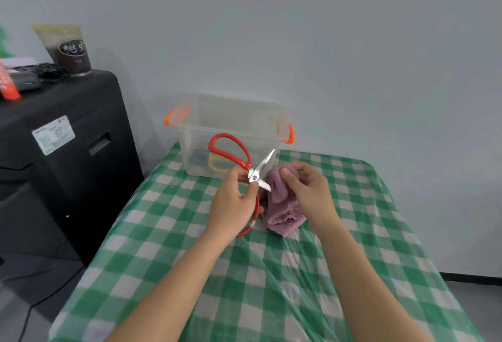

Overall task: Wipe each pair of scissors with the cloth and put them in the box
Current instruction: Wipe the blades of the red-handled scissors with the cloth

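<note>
Your left hand (233, 200) pinches red scissors (254, 177) at pivot, blades splayed open. Right hand (304, 187) grips cloth (282, 214), blade tip touching it. Box (231, 113) at 12 o'clock. Risk: exposed edge nicks your right fingers; pinch may slip.

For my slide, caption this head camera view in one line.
Left hand holds open red-handled scissors beside purple cloth gripped by right hand.
</note>
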